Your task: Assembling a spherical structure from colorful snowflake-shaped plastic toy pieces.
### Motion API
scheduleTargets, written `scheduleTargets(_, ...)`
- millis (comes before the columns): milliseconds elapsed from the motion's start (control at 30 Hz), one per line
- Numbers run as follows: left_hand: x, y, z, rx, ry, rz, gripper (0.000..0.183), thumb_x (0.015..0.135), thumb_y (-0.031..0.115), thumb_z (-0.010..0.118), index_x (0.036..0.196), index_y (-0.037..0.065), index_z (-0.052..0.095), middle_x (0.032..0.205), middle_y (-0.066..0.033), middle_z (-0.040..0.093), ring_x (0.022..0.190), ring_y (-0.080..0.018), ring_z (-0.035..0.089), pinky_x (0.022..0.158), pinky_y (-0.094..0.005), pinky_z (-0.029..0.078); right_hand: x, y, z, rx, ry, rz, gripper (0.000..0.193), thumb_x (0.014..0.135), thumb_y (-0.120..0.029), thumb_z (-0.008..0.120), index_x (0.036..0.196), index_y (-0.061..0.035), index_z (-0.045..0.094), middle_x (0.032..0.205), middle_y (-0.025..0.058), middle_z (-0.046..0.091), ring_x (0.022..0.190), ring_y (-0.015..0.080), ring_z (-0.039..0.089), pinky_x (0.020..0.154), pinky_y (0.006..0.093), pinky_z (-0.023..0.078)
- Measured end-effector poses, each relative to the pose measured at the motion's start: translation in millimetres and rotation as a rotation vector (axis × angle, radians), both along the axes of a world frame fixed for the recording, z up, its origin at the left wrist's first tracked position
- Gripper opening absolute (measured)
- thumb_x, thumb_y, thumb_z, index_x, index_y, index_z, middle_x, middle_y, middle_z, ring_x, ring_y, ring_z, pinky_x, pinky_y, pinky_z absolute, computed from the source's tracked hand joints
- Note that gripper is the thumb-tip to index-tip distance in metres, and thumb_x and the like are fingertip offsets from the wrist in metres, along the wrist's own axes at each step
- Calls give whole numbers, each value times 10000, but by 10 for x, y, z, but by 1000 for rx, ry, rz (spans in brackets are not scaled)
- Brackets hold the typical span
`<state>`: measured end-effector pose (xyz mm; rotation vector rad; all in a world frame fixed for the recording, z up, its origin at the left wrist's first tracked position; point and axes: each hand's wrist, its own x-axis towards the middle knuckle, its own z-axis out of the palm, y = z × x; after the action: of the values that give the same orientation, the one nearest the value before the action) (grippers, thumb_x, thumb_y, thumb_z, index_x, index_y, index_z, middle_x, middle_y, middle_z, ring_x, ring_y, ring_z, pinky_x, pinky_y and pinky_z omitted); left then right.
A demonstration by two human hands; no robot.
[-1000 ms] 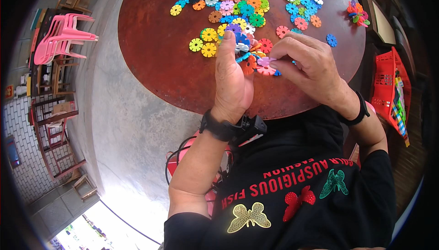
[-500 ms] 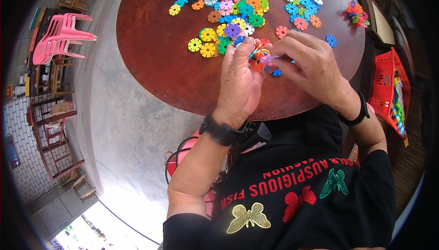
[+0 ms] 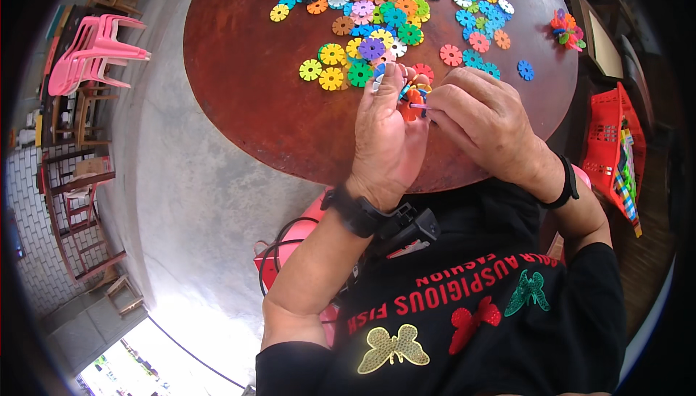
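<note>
My left hand (image 3: 386, 131), palm turned up, holds a small cluster of interlocked notched plastic discs (image 3: 414, 97) in orange, blue and other colours. Its fingers are partly hidden behind the cluster. From the right, my right hand (image 3: 484, 122) pinches a light purple notched disc (image 3: 417, 106), seen nearly edge-on against the cluster. Whether its slot has entered another disc cannot be made out. Both hands are over the near edge of a round reddish-brown table (image 3: 268, 117). Just beyond them lie many loose discs, among them a purple one (image 3: 372, 49) and a green one (image 3: 359, 74).
A finished-looking ball of joined discs (image 3: 565, 31) stands at the table's right edge. Beside the table on the right is a red plastic basket (image 3: 607, 135) with colourful things inside. Stacked pink chairs (image 3: 90, 52) stand at the left on the concrete floor (image 3: 196, 178).
The light purple disc has turned from a face-on to an edge-on view at the cluster. My right hand has shifted slightly down with it; my left hand still holds the cluster.
</note>
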<state>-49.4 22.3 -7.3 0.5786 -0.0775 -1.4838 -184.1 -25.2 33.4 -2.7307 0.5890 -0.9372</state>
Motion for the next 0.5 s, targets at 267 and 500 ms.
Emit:
scheduleTargets(267,26,-9,-112,11,162,-26,177,976,266,507,986,92,534,853,-23,573,852,-139,569,774,-295,462,35,-85,-23,-25,-17,79,154,676,-30,634,811,-13,561,773,95,573,707,265,584,616,351,490)
scheduleTargets(500,77,-19,160,-215,-263,-137,423,929,145,570,1303,130,372,1096,-30,539,1014,-161,548,867,-434,498,-130,-265,112,609,-239,-90,76,801,-36,666,809,-1,598,700,48,622,595,96,609,544,234,462)
